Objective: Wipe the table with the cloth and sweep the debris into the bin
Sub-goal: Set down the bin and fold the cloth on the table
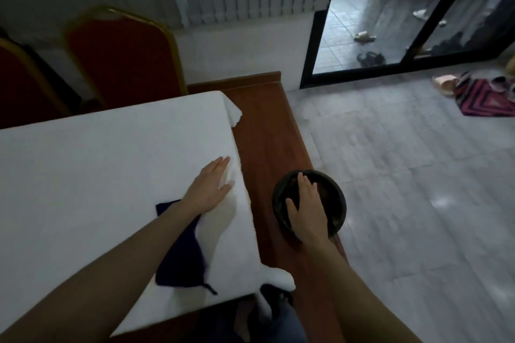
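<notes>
A table with a white cover [97, 170] fills the left half of the head view. A dark blue cloth [181, 256] lies flat on it near the front right corner, partly under my left forearm. My left hand [209, 189] rests flat on the white cover near its right edge, fingers spread, holding nothing. A round black bin [334, 203] stands on a brown wooden bench [264, 133] beside the table. My right hand [305, 209] lies over the bin's near rim, with the fingers reaching over its opening. No debris is visible on the cover.
Two red chairs with gold frames [122, 58] stand behind the table. Grey tiled floor [404, 175] spreads to the right, with a striped mat [485, 100] and slippers near a glass sliding door [390, 22]. White vertical blinds hang at the back wall.
</notes>
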`<control>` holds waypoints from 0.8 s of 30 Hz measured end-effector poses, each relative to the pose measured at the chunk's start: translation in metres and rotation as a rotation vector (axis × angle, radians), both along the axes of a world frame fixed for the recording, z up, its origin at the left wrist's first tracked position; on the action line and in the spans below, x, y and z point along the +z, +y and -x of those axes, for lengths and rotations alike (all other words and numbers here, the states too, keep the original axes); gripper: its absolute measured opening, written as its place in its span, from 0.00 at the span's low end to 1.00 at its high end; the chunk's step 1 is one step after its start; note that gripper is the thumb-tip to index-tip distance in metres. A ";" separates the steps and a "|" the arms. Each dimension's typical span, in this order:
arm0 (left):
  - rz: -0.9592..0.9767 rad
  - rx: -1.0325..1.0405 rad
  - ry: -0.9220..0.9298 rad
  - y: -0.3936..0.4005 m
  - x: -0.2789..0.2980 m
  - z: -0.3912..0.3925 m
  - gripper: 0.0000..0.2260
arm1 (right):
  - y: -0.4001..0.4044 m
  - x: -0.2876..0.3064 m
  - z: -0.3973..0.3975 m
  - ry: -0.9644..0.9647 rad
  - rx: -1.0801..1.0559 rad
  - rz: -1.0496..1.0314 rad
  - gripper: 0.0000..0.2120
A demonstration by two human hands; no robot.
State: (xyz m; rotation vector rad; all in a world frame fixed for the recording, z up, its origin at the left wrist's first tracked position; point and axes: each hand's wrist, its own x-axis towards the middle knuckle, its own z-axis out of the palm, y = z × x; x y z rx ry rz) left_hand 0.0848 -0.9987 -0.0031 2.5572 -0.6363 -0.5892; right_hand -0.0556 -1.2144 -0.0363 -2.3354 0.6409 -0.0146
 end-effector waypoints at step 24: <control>-0.076 -0.324 -0.073 0.156 -0.009 0.001 0.10 | 0.304 -0.016 0.044 0.073 0.164 0.242 0.34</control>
